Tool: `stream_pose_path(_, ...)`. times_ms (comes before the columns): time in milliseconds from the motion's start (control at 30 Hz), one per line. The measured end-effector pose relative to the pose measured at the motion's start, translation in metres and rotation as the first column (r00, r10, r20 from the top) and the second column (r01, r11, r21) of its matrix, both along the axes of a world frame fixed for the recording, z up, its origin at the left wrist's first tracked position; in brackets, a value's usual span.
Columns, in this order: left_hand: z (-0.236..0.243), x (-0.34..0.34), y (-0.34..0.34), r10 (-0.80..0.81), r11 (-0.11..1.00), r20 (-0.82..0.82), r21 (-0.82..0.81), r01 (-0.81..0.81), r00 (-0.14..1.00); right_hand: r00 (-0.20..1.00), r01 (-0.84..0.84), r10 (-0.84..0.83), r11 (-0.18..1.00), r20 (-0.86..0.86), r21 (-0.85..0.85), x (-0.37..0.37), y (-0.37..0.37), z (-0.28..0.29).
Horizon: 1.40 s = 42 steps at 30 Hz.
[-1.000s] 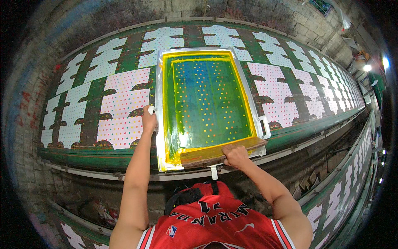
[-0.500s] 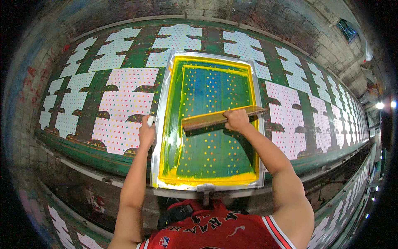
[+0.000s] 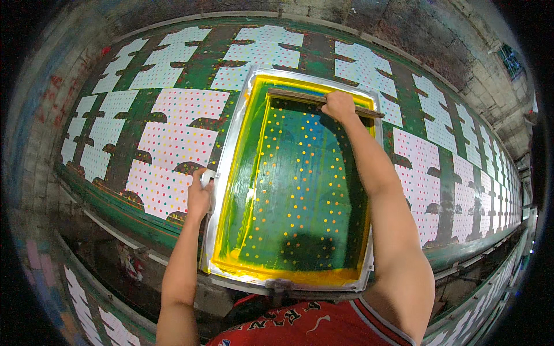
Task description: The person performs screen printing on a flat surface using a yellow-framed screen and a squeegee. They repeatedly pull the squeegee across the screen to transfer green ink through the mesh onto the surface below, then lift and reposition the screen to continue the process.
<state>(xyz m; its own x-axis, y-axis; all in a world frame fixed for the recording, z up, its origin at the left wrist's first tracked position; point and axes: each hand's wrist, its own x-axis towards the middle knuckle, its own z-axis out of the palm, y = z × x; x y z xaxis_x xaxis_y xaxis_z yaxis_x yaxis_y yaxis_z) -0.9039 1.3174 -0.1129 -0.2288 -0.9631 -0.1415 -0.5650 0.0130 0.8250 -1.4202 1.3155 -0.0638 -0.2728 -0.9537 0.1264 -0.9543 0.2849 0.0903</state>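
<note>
A printing screen point(image 3: 306, 202) with a metal frame, dotted green mesh and thick yellow ink round its inner edges lies in front of me on the long green table. Along its far end lies a wooden squeegee point(image 3: 294, 96), gripped near the middle by my right hand point(image 3: 339, 105), arm stretched over the screen. My left hand point(image 3: 198, 195) is closed on the white handle point(image 3: 209, 179) at the frame's left side. Panels with multicoloured dots point(image 3: 176, 141) flank the screen on the table, cut out with dark gaps between them.
Rows of pale dotted panels point(image 3: 415, 173) run along the table point(image 3: 317, 52) to both sides. A rough block wall point(image 3: 479, 52) borders its far side. Below the near rail, another surface with similar panels point(image 3: 81, 294) shows at lower left and lower right.
The squeegee has travelled from the near end of the screen to the far end, with my right arm extending. My left hand stays on the handle; the view has shifted slightly.
</note>
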Motion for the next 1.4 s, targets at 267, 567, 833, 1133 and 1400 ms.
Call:
stream_pose_path(267,-0.004,0.001,-0.003,-0.038,0.999,-0.024,-0.023,0.038,0.999,0.998,0.050,-0.051,0.998,0.036,0.037,-0.011,-0.020,0.035)
stream_pose_path(567,-0.009,0.003,-0.003,-0.019,1.000,-0.045,-0.011,0.019,0.999,0.995,0.079,-0.083,0.995,0.059,0.065,0.002,-0.032,0.023)
stream_pose_path(833,-0.012,0.006,-0.004,-0.048,0.996,-0.043,-0.071,0.045,0.998,0.995,0.044,-0.055,0.991,0.087,0.124,0.076,0.018,0.020)
stream_pose_path(1133,-0.014,0.006,-0.007,-0.067,0.988,0.056,-0.137,0.074,0.996,0.988,-0.043,0.014,0.980,0.151,0.192,0.202,0.173,0.030)
stream_pose_path(1400,-0.004,0.003,-0.003,-0.053,0.989,0.128,-0.134,0.070,0.990,0.965,0.002,-0.081,0.954,0.251,0.300,0.332,0.329,0.025)
